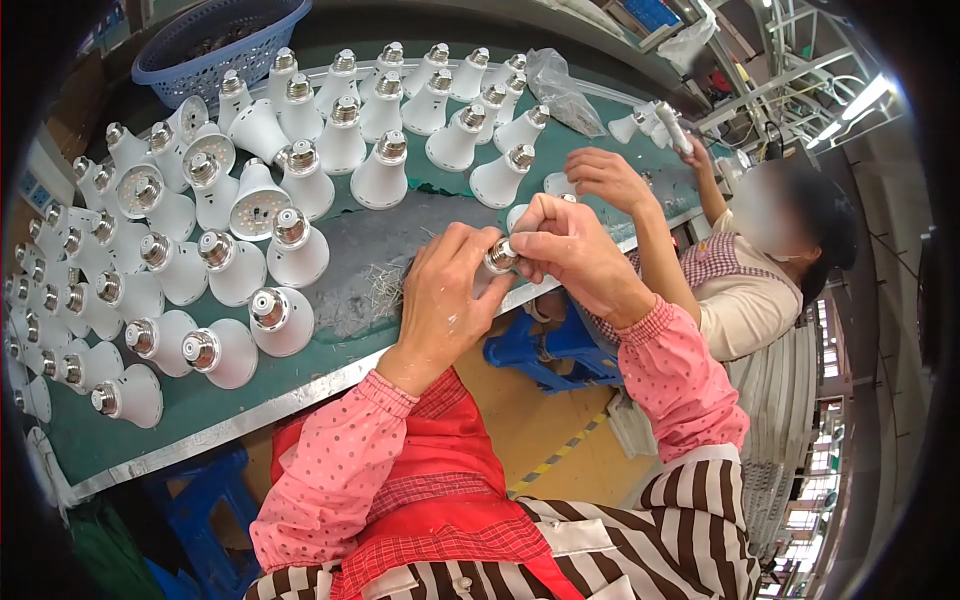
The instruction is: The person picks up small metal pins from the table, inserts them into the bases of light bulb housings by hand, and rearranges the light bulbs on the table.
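Near the bench's front edge, my left hand [447,290] is closed around a white bulb [499,257] whose metal screw cap points up. My right hand [570,250] pinches at the top of that cap; anything small between its fingertips is hidden. A heap of thin pins [378,292] lies on the grey mat [350,245], left of my left hand. Many white bulbs with metal caps, such as one bulb [281,320], stand on the green bench [225,400] to the left and behind. Several lie tipped, showing their round LED faces.
A co-worker [740,270] sits at the right, one hand over the bench beside my right hand, the other holding a bulb. A blue basket [215,50] stands at the back left, a plastic bag [562,95] at the back. Blue stools [550,350] are below the bench edge.
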